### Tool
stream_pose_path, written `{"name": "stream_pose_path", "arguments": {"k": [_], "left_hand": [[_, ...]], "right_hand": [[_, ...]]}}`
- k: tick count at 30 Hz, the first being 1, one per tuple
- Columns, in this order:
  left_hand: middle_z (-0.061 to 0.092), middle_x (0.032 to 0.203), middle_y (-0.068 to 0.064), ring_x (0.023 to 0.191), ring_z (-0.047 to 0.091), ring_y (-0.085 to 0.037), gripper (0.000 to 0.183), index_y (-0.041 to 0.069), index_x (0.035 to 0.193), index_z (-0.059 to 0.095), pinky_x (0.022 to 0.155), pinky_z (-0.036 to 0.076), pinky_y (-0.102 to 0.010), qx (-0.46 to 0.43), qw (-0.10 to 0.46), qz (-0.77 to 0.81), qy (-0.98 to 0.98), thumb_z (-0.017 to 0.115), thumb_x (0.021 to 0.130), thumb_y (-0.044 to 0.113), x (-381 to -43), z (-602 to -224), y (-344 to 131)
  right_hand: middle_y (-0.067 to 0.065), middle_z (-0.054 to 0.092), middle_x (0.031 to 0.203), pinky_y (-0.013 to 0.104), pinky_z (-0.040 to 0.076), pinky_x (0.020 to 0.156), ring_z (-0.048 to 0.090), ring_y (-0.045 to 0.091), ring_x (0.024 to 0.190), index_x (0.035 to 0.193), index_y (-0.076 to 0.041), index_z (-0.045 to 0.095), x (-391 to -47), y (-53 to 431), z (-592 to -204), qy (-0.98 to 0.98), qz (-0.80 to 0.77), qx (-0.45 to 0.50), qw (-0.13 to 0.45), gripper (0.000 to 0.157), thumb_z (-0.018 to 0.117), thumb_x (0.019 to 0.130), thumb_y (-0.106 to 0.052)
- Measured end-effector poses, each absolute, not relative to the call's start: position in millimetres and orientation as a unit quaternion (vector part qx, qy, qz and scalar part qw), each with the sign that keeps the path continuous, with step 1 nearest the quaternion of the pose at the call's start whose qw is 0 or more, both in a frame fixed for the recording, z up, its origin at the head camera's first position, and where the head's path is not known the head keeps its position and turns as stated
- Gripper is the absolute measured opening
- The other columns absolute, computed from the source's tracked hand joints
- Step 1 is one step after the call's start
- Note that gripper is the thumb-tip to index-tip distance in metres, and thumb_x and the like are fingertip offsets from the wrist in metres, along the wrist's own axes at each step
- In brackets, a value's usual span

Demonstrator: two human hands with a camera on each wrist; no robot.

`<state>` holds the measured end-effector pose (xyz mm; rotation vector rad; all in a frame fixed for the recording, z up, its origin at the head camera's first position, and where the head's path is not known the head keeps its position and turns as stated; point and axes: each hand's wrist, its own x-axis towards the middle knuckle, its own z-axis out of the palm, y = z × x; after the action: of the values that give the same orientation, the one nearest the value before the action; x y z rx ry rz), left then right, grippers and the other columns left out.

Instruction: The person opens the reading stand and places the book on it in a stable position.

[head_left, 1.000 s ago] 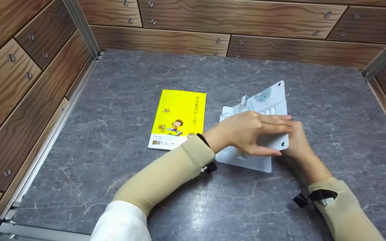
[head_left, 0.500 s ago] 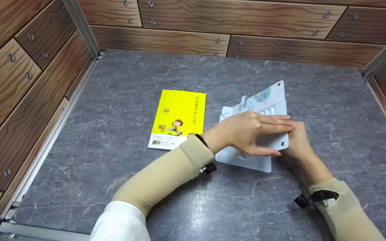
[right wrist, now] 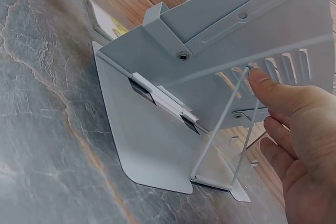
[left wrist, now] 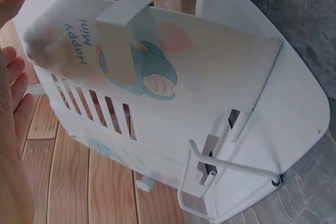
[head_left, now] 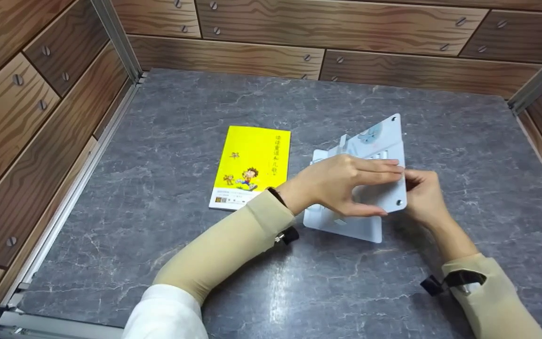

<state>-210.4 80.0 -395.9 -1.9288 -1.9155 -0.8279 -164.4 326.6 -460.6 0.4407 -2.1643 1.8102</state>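
A white metal book stand (head_left: 384, 141) stands on the table with its back plate tilted up from a flat base (head_left: 346, 231). Its front carries a cartoon and the words "Happy Mini" in the left wrist view. My left hand (head_left: 339, 181) lies across the front of the back plate, fingers straight toward its upper edge. Behind the plate, my right hand (head_left: 426, 197) pinches the stand's wire support leg (right wrist: 222, 119), thumb at the top bend beside the slots. The leg's lower end meets the base in the right wrist view.
A yellow children's book (head_left: 257, 150) lies flat left of the stand, close to my left wrist. Wood-patterned walls (head_left: 261, 23) enclose the back and sides of the grey marbled table (head_left: 181, 117).
My right hand has shifted a little to the right behind the plate, showing its thumb side more. My left hand has slid slightly left. The stand looks nearly unmoved.
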Motion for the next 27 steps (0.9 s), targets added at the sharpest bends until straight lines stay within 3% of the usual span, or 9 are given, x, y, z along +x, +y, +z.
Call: {"name": "stream_pose_path", "arguments": {"k": [8,13,19,27], "left_hand": [[0.064,0.145,-0.010,0.142,0.052,-0.011,0.068,0.001,0.142,0.066,0.117,0.034,-0.017,-0.663,0.148,-0.303,-0.669,0.078,0.095,0.048,-214.0,-399.9,70.4],[0.064,0.145,-0.011,0.141,0.052,-0.011,0.067,0.001,0.142,0.066,0.117,0.034,-0.018,-0.656,0.146,-0.305,-0.675,0.078,0.095,0.047,-217.0,-401.9,64.3],[0.063,0.145,-0.013,0.141,0.052,-0.012,0.065,0.000,0.141,0.067,0.116,0.036,-0.019,-0.651,0.147,-0.313,-0.675,0.079,0.095,0.045,-219.7,-404.8,59.3],[0.062,0.146,-0.013,0.141,0.052,-0.012,0.066,0.000,0.142,0.066,0.114,0.038,-0.019,-0.643,0.138,-0.312,-0.685,0.078,0.095,0.045,-221.6,-409.8,55.0]], "right_hand": [[0.011,0.078,0.083,0.021,0.060,0.058,0.072,0.012,0.065,0.107,0.017,0.075,-159.2,331.0,-455.7,-0.752,0.633,0.122,0.138,0.040,0.068,0.071,0.031],[0.013,0.079,0.093,0.024,0.063,0.066,0.077,0.015,0.077,0.116,0.020,0.070,-157.7,332.9,-454.8,-0.716,0.672,0.134,0.132,0.046,0.066,0.072,0.034],[0.012,0.079,0.101,0.025,0.063,0.077,0.078,0.016,0.091,0.117,0.018,0.070,-156.9,335.3,-454.1,-0.679,0.704,0.159,0.129,0.046,0.063,0.075,0.037],[0.013,0.079,0.103,0.027,0.063,0.078,0.078,0.017,0.094,0.117,0.022,0.067,-155.4,335.0,-452.9,-0.676,0.708,0.155,0.131,0.046,0.062,0.075,0.039]]}}
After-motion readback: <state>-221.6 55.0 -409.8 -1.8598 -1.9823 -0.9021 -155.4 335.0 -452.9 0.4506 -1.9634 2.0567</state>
